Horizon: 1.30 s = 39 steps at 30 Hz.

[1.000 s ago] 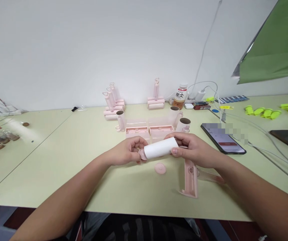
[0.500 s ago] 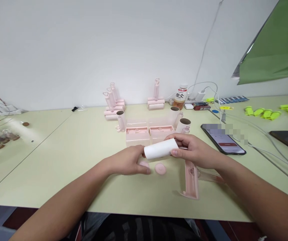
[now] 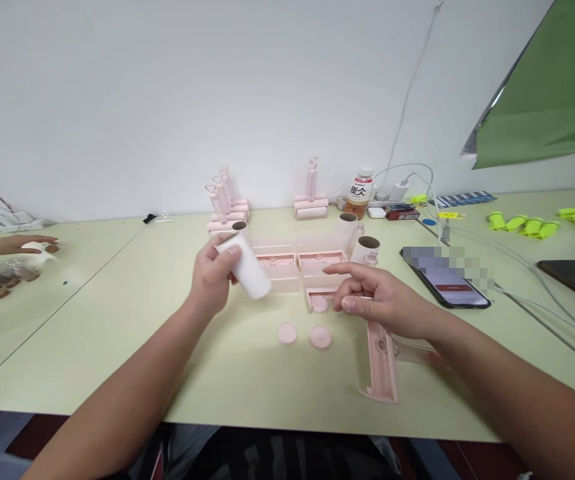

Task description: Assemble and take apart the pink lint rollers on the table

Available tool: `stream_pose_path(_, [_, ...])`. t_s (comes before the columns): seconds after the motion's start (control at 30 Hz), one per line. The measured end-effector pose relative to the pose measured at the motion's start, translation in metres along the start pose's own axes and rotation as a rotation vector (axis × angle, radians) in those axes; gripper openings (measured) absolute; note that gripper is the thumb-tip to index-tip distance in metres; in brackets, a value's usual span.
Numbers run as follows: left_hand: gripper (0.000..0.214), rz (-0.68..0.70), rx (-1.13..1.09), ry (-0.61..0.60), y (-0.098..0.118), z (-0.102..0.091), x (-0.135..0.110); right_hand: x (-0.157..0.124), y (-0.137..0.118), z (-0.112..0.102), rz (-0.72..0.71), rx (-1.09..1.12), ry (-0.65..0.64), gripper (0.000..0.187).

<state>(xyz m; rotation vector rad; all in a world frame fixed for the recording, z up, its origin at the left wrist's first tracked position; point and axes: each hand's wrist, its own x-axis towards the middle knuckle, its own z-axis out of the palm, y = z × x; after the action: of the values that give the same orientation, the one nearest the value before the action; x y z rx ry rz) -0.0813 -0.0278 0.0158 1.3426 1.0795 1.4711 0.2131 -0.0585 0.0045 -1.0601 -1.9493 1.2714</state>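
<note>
My left hand (image 3: 211,273) is wrapped round a white lint roller refill (image 3: 248,268), which it holds tilted above the table. My right hand (image 3: 387,300) holds nothing; its index finger points left and the other fingers are partly curled. Close by that hand is a small open pink case part (image 3: 309,300) with a round pink cap (image 3: 319,304) at it. Two more caps, a left one (image 3: 287,333) and a right one (image 3: 320,338), lie in front. Below my right hand sits a long pink case half (image 3: 383,377), with a clear cover beside it.
Two open pink cases (image 3: 277,279) lie mid-table. Upright paper rolls (image 3: 365,252) stand to their right. Pink lint rollers (image 3: 311,200) are by the wall near a bottle (image 3: 360,193). A phone (image 3: 445,280) and cables lie right. At far left, another person's hand (image 3: 15,244) reaches over jars.
The refill has moved left and up in my left hand, out of my right hand. My right hand stays in place, empty. Another person's hand has reached further in at far left.
</note>
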Motion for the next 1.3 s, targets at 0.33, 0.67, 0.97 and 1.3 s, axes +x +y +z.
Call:
stream_pose_path(0.33, [0.033, -0.007, 0.803, 0.138, -0.021, -0.033, 0.033, 0.001, -0.005, 0.004, -0.012, -0.1, -0.011, 0.049])
stream_pose_path(0.67, [0.038, -0.026, 0.895, 0.077, -0.03, -0.032, 0.035, 0.001, -0.003, 0.004, -0.031, -0.091, -0.012, 0.045])
stream_pose_path(0.97, [0.016, 0.432, 0.662, 0.187, -0.006, -0.01, 0.002, -0.001, -0.003, 0.005, -0.091, -0.036, 0.017, 0.042])
stream_pose_path(1.3, [0.041, -0.397, -0.06, -0.982, -0.012, 0.093, -0.093, -0.011, -0.017, 0.025, -0.247, 0.029, 0.169, 0.028])
